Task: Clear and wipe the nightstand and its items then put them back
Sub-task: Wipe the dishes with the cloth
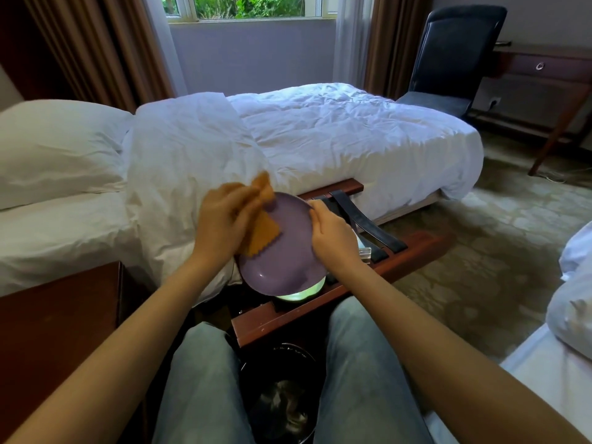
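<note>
Plate (pixel 282 261): purple, glossy, shallow, round-to-oval. Held clear of any surface and tilted, inner face toward camera. R hand (pixel 330 232) grips the right rim.

Cloth (pixel 261 233): orange, zigzag-cut edge. Top part bunched in L hand (pixel 224 219); lower corner lies flat on the plate's inner face, upper-left area.

Nightstand (pixel 57 331): dark red-brown wood, flat top, lower left of view, well apart from plate.

Pale green-white round item (pixel 301 294): directly below plate's low edge, mostly hidden; type cannot be told.

Small clear box (pixel 365 252): near plate, on its right.
</note>
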